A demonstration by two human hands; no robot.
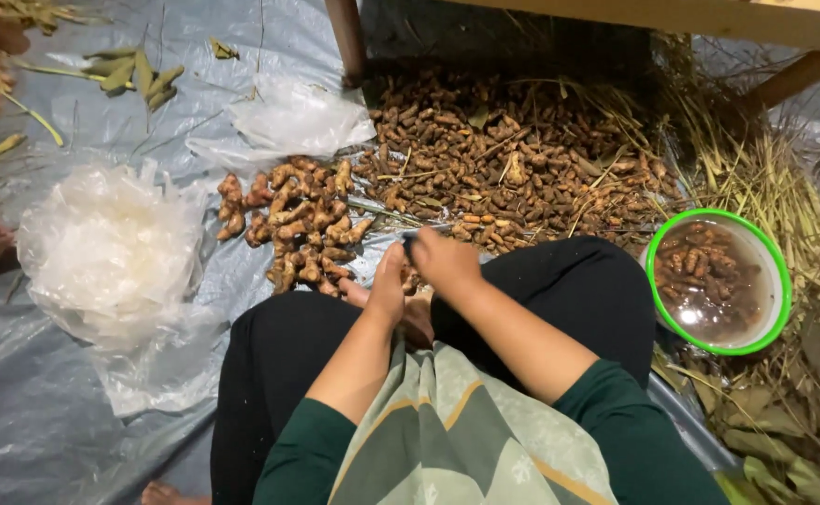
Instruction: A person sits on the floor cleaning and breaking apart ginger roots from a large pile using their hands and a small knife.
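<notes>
**Hands closed over a small root above the lap**

Well left of the fingers lies a heap of crumpled clear plastic bags (111, 252); nearer, just left of and beyond the fingertips, a small pile of pale orange roots (302, 224) rests on the grey tarp (36, 393); the left hand (387, 285) and right hand (443, 260) meet with fingers curled around a small root piece (408, 246), mostly hidden; whether a tool is also held, I cannot tell; such a knobbly root likely feels light, stiff and slightly gritty, best pinched across its thicker middle; beyond the fingers spreads the large brown root heap (513, 159); far right sits a green-rimmed bowl (782, 281) of water with soaking roots.
</notes>
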